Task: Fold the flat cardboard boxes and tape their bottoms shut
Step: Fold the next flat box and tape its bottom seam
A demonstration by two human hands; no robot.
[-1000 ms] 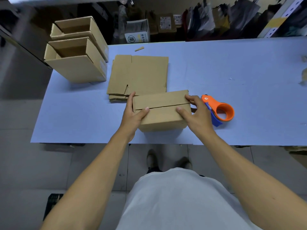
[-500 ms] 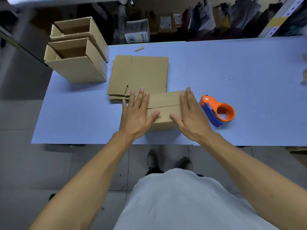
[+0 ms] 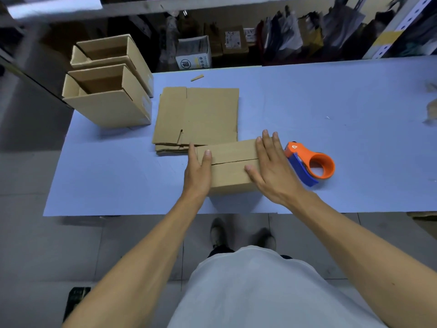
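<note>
A folded cardboard box (image 3: 233,165) stands near the table's front edge, its two closed flaps facing up with a seam between them. My left hand (image 3: 198,171) holds its left end, thumb on top and fingers down the side. My right hand (image 3: 272,165) lies flat on the box's right end with straight fingers. An orange and blue tape dispenser (image 3: 312,164) lies just right of my right hand. A stack of flat cardboard boxes (image 3: 201,114) lies directly behind the folded box.
Two finished open-top boxes (image 3: 111,98) stand at the table's back left corner. A small cardboard scrap (image 3: 197,77) lies near the far edge. The blue table (image 3: 331,102) stretches to the right. Shelves with bags and boxes stand behind it.
Both hands slid outward from the top of the box toward its ends. My left hand went from lying flat on top to gripping the left end.
</note>
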